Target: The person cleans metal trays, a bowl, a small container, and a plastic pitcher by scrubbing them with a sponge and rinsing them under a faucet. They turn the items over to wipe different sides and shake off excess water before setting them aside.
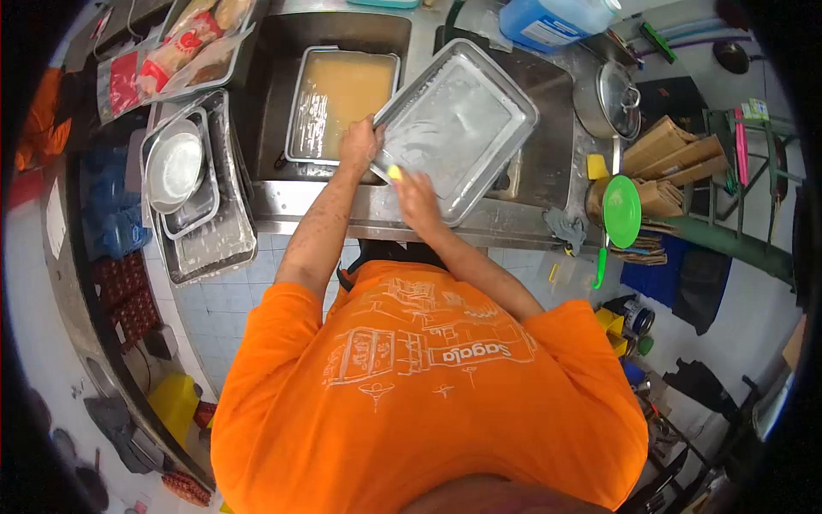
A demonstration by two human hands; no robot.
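Note:
My left hand (pixel 360 147) grips the left edge of a rectangular metal baking tray (pixel 467 128), which is tilted over the divider between two sink basins. Wet, whitish streaks cover the tray's inside. My right hand (pixel 417 204), slightly blurred, is closed around a yellow sponge (pixel 394 172) near the tray's lower left side. Only a small part of the sponge shows past the fingers. Behind my left hand, another metal tray (pixel 294 128) sits in the left sink basin (pixel 272 94), full of cloudy tan water.
Stacked trays (pixel 241 218) with a round pan (pixel 175 167) stand at the left. Bagged food (pixel 184 53) lies above them. A blue liquid jug (pixel 548 24), a lidded pot (pixel 591 101), a yellow sponge block (pixel 597 166) and a green brush (pixel 622 212) are to the right.

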